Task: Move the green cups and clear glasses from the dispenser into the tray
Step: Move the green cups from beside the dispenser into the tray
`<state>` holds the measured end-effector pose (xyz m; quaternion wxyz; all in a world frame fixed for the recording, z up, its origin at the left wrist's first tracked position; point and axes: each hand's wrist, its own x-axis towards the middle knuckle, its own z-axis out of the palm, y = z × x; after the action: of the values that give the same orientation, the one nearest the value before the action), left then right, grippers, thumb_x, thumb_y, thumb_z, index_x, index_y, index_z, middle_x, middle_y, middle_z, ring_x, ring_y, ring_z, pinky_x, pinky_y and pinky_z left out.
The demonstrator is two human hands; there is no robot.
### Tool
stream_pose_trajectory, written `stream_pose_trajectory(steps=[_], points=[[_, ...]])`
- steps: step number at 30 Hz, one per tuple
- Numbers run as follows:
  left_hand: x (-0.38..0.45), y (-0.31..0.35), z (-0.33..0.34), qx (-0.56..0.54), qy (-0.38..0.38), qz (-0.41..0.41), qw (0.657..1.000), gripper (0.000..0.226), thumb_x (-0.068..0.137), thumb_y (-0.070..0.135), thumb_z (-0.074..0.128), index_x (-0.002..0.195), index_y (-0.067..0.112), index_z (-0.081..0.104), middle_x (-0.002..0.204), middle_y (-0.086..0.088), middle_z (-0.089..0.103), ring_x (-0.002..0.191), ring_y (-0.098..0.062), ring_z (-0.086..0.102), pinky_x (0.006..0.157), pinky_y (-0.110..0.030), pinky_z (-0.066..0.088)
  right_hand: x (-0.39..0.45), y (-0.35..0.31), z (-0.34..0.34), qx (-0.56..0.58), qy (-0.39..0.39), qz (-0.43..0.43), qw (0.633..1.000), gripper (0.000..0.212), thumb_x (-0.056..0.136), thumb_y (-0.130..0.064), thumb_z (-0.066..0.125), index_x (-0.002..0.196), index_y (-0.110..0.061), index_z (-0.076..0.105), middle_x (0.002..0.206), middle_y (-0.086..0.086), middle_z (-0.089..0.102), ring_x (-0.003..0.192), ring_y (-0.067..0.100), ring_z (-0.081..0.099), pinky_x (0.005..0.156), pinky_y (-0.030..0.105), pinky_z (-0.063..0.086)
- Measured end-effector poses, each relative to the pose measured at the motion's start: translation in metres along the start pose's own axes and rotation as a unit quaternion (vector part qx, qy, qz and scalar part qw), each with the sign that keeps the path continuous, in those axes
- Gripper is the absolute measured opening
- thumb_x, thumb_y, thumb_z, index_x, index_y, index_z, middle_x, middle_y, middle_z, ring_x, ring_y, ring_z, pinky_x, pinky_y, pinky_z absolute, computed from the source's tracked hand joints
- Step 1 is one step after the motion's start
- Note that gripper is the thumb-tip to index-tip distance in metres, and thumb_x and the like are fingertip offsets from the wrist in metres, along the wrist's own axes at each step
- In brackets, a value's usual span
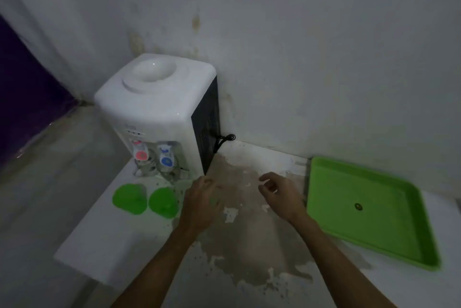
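Note:
Two green cups point(129, 198) point(163, 201) stand on the white counter in front of the white water dispenser point(159, 108). Two clear glasses point(146, 168) point(172, 171) sit under its red and blue taps. My left hand point(202, 200) is just right of the cups, fingers curled downward. A trace of green shows under and behind it, and I cannot tell whether it grips anything. My right hand point(279, 195) hovers over the stained counter between the dispenser and the tray, fingers loosely bent and holding nothing. The green tray point(324, 208) lies at the right with only a small dark spot in it.
The dispenser stands in the corner against the wall, with a black cord point(224, 140) at its back right. A brown worn patch point(249, 245) covers the counter's middle. The counter's left edge point(82, 232) drops off just left of the cups.

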<state>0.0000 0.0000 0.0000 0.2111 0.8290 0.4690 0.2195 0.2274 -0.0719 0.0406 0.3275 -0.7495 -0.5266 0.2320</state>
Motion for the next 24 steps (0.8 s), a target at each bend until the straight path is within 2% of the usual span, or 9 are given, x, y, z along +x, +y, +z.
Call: stream_pose_trajectory(steps=[4, 7, 15, 18, 21, 23, 24], points=[[-0.006, -0.017, 0.001, 0.061, -0.079, -0.065, 0.993, 0.069, 0.078, 0.032, 0.075, 0.143, 0.022, 0.053, 0.151, -0.014, 0.042, 0.139, -0.033, 0.042, 0.108, -0.044, 0.042, -0.005, -0.008, 0.013, 0.005, -0.027, 0.016, 1.0, 0.018, 0.085, -0.021, 0.066, 0.102, -0.018, 0.072, 0.077, 0.0, 0.071, 0.071, 0.015, 0.067, 0.07, 0.034, 0.055], [-0.009, -0.03, 0.008, 0.084, -0.135, -0.102, 0.982, 0.076, 0.085, 0.038, 0.073, 0.152, 0.026, 0.039, 0.164, -0.011, 0.024, 0.151, -0.033, 0.021, 0.117, -0.048, 0.033, -0.005, -0.009, 0.018, 0.013, -0.026, 0.014, 0.999, 0.018, 0.086, -0.022, 0.065, 0.103, -0.018, 0.071, 0.078, 0.002, 0.072, 0.071, 0.017, 0.067, 0.069, 0.033, 0.054], [-0.008, -0.037, 0.013, 0.078, -0.138, -0.105, 0.982, 0.072, 0.085, 0.034, 0.074, 0.149, 0.025, 0.043, 0.154, -0.004, 0.04, 0.134, -0.028, 0.044, 0.099, -0.041, 0.05, -0.01, 0.007, 0.022, 0.006, -0.021, 0.014, 1.0, 0.015, 0.086, -0.024, 0.066, 0.1, -0.02, 0.071, 0.072, -0.001, 0.071, 0.065, 0.013, 0.066, 0.065, 0.032, 0.053], [-0.001, -0.026, 0.012, 0.021, -0.123, -0.094, 0.988, 0.071, 0.08, 0.031, 0.078, 0.144, 0.025, 0.048, 0.15, -0.002, 0.044, 0.129, -0.027, 0.049, 0.096, -0.041, 0.051, -0.013, 0.019, 0.024, 0.031, -0.021, 0.038, 0.999, 0.014, 0.085, -0.024, 0.067, 0.098, -0.021, 0.071, 0.067, -0.004, 0.067, 0.063, 0.01, 0.064, 0.064, 0.032, 0.052], [0.011, -0.003, 0.011, -0.047, -0.113, -0.069, 0.99, 0.073, 0.075, 0.03, 0.084, 0.14, 0.025, 0.052, 0.145, -0.002, 0.049, 0.126, -0.025, 0.052, 0.095, -0.04, 0.051, -0.017, 0.032, 0.023, 0.079, -0.017, 0.085, 0.993, 0.013, 0.086, -0.022, 0.068, 0.098, -0.02, 0.07, 0.075, 0.002, 0.069, 0.07, 0.017, 0.067, 0.068, 0.036, 0.054], [0.018, 0.017, 0.012, -0.095, -0.101, -0.037, 0.99, 0.074, 0.072, 0.031, 0.087, 0.139, 0.025, 0.054, 0.14, -0.001, 0.051, 0.119, -0.019, 0.053, 0.095, -0.035, 0.05, -0.023, 0.038, 0.02, 0.117, -0.009, 0.116, 0.986, 0.016, 0.088, -0.024, 0.068, 0.103, -0.016, 0.069, 0.083, 0.005, 0.07, 0.078, 0.023, 0.068, 0.068, 0.031, 0.055], [0.021, 0.03, 0.014, -0.122, -0.097, -0.018, 0.988, 0.073, 0.071, 0.032, 0.087, 0.137, 0.026, 0.055, 0.137, 0.001, 0.053, 0.116, -0.014, 0.053, 0.093, -0.031, 0.049, -0.027, 0.042, 0.018, 0.145, 0.001, 0.136, 0.98, 0.017, 0.09, -0.026, 0.067, 0.104, -0.017, 0.068, 0.087, 0.004, 0.07, 0.081, 0.023, 0.068, 0.065, 0.024, 0.053]])
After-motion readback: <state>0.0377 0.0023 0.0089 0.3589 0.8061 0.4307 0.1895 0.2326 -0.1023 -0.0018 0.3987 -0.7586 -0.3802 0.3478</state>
